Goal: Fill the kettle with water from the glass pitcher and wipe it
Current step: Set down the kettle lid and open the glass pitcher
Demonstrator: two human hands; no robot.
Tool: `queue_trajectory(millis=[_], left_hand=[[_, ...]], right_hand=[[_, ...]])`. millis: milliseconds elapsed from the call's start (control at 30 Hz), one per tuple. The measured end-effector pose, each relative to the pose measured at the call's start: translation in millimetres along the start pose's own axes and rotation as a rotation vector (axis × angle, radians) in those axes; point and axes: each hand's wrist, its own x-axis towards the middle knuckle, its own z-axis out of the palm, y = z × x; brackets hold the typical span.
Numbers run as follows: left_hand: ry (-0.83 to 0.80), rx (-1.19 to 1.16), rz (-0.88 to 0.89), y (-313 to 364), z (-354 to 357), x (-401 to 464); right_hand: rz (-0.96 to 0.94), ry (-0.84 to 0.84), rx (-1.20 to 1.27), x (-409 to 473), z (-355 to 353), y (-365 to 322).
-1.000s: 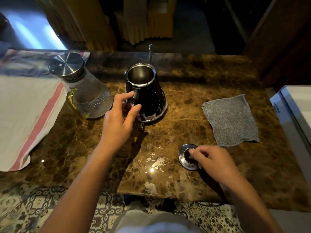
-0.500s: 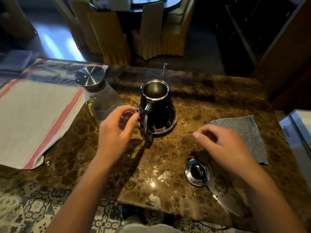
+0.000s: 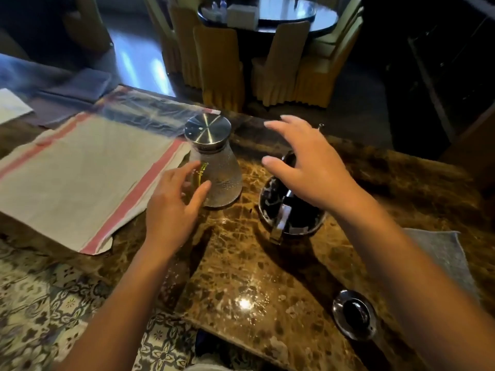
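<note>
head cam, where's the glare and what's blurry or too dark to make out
Head view: a bright glare spot sits on the marble table near its front edge; the left hand and right hand are motion-smeared, fingers soft; the glass pitcher has a streaked shine on its steel lid; the kettle is dark and half hidden by the right hand; the room behind is dim.

pitcher (image 3: 219, 178) left of kettle (image 3: 292, 218), lid (image 3: 353, 314) nearer, cloth (image 3: 442, 253) right

two hands (image 3: 171, 207) (image 3: 310, 167) – one pitcher (image 3: 217, 172) – one kettle (image 3: 292, 210)
</note>
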Motion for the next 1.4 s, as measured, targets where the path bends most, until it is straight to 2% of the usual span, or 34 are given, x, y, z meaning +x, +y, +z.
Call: queue_trajectory(millis=[100, 200, 467, 767, 1400], left_hand=[[-0.087, 0.037, -0.012, -14.2, 2.8, 8.3], [-0.098, 0.033, 0.003, -20.9, 6.7, 11.1], [-0.183, -0.189, -0.031, -50.5, 3.3, 26.4], [-0.296, -0.230, 0.079, -65.0, 3.5, 36.4], [-0.316, -0.323, 0.155, -74.1, 8.4, 40.2]], right_hand=[[-0.064, -0.060, -0.025, 37.3, 17.8, -20.1], [-0.106, -0.090, -0.065, 66.2, 36.5, -38.5], [-0.186, -0.078, -0.256, 110.9, 77.6, -69.1], [-0.151, -0.093, -0.357, 125.9, 90.3, -70.0], [-0.088, -0.058, -0.087, 138.8, 86.5, -62.9]])
